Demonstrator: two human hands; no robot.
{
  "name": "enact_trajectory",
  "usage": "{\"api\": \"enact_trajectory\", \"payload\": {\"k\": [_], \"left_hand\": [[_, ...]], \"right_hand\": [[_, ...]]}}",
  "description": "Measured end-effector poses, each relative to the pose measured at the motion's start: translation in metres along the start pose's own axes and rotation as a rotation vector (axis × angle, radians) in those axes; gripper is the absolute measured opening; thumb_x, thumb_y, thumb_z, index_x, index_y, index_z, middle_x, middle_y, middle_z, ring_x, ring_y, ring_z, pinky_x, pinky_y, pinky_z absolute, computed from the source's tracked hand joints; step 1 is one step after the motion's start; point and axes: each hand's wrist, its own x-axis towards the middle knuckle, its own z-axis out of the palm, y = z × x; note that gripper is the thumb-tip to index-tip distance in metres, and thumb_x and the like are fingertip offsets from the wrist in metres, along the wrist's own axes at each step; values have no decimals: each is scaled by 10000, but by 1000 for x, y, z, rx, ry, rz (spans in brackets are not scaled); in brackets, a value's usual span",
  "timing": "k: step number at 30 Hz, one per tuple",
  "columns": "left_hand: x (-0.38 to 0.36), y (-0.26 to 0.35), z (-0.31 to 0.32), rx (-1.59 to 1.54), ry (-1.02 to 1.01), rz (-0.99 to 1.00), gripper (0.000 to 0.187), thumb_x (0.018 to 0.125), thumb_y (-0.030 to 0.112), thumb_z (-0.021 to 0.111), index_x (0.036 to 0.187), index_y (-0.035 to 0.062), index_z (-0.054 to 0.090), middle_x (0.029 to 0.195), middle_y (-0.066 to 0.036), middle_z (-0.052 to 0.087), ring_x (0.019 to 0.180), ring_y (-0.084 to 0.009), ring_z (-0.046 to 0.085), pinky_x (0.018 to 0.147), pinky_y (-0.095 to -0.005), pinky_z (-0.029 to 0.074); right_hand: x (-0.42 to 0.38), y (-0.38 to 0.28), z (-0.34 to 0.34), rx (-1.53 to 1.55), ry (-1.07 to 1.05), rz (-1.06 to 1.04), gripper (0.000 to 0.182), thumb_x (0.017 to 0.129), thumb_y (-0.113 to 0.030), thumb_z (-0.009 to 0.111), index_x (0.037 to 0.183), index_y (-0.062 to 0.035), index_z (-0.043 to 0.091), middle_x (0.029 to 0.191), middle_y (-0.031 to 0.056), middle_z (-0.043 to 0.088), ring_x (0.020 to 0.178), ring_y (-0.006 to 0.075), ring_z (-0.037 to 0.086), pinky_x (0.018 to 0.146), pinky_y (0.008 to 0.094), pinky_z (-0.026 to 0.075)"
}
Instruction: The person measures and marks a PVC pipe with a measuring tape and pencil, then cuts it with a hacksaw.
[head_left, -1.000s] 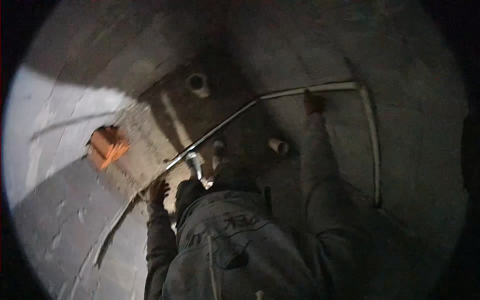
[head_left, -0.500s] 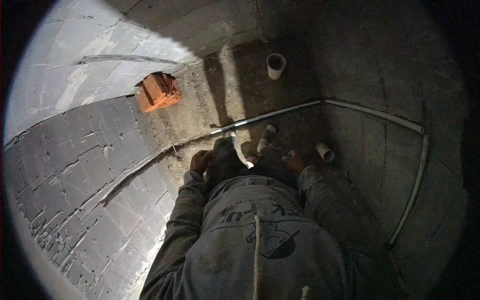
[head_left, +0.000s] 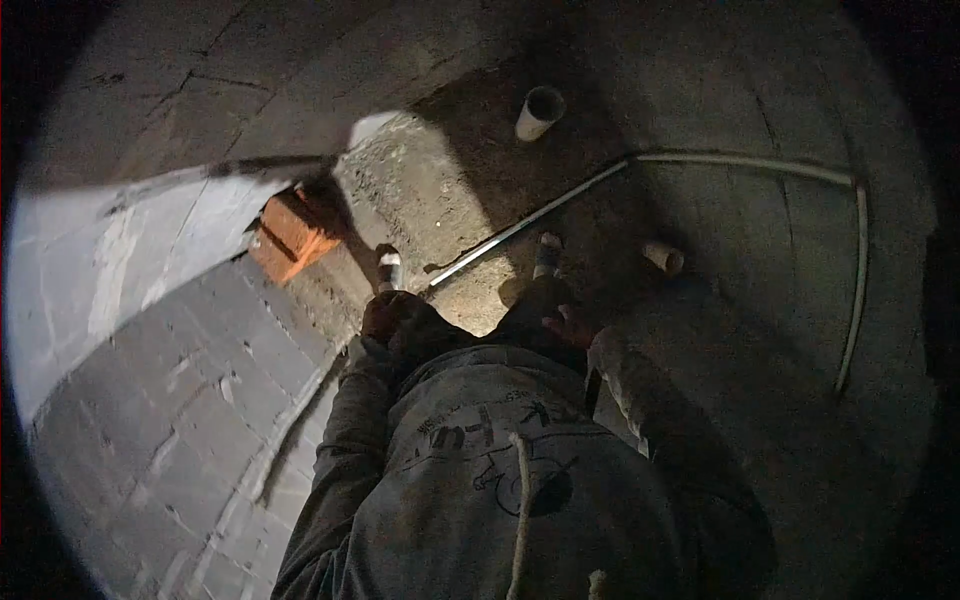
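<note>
My left hand (head_left: 386, 316) hangs beside my left thigh, with its fingers in deep shadow and partly against the dark trousers. At my right thigh is my right hand (head_left: 572, 326), fingers loosely apart, with nothing visible in it. Between and ahead of my feet, a thin pale pipe (head_left: 530, 222) runs slantwise across the dirt floor. My left foot (head_left: 389, 268) is on the near side of the pipe's end, and my right foot (head_left: 548, 255) is to its right.
Orange bricks (head_left: 295, 235) are stacked by the left wall. An upright pipe stub (head_left: 540, 112) rises from the floor ahead. Another stub (head_left: 664, 258) sticks out at the right. More pale pipe (head_left: 750, 160) runs along the right wall. Block walls surround the floor.
My left foot has come out to the left, toward the bricks, and my legs are farther apart. The view has turned, and the patch of light has shifted. Both hands stay near the thighs.
</note>
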Motion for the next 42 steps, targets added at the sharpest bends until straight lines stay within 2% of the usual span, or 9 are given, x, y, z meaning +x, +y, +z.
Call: {"api": "enact_trajectory", "payload": {"k": [7,9,10,16,18,19,27,36,42], "left_hand": [[111,-136,-223,86,-452,360,303,861,254,587,1121,100,587,959,-87,656,817,-219,636,654,-379,514],[118,-123,-277,62,-266,33,305,849,237,615,1115,96,566,920,-86,656,760,-194,636,624,-366,515],[97,-78,-302,-166,-153,-417,318,839,230,619,1127,110,559,922,-83,657,757,-188,638,617,-379,513],[115,-62,-400,255,-273,-65,394,852,353,581,1181,136,567,1071,-92,640,936,-240,621,721,-457,509],[154,-93,-400,1150,-212,1270,280,767,217,643,1027,120,602,853,-59,636,749,-237,625,634,-416,500],[164,-101,-392,1153,-216,1285,280,767,217,643,1027,120,602,853,-59,636,749,-237,625,634,-416,500],[66,-51,-258,-57,-626,-78,351,862,363,588,1080,88,586,963,-53,640,769,-221,629,647,-386,493],[35,-73,-263,250,-459,-183,340,839,324,623,1052,61,597,931,-63,636,771,-212,624,640,-342,502],[-31,-71,-211,421,-544,-94,325,858,299,571,1064,52,618,973,-91,637,884,-251,609,773,-349,495]], "right_hand": [[30,-139,178,-92,305,126,769,851,-650,392,1383,-96,356,1417,218,328,1323,373,292,1077,503,240],[36,-164,229,-140,386,5,701,872,-621,370,1358,-118,401,1430,159,337,1317,376,300,1063,513,262],[29,-182,236,-112,422,25,701,872,-621,370,1358,-118,401,1430,159,337,1317,376,300,1063,513,262],[-11,-262,251,-34,230,-44,625,889,-521,420,1285,-40,466,1301,192,471,1209,363,440,1013,461,350],[-13,-274,266,-7,197,-6,627,888,-507,431,1273,-13,472,1296,202,480,1196,353,459,1006,446,363],[3,-268,282,11,172,60,629,891,-504,429,1263,1,475,1261,213,505,1173,349,481,1003,427,371],[-16,-259,353,117,305,-110,462,903,-406,439,1259,-116,498,1086,183,593,962,347,558,863,465,428],[22,-218,439,161,376,-344,352,810,-189,549,1158,-165,596,974,161,623,861,338,577,778,459,453],[0,-196,476,253,452,-324,334,862,-309,527,1150,-157,601,1054,151,606,1005,337,539,853,466,444]]}}
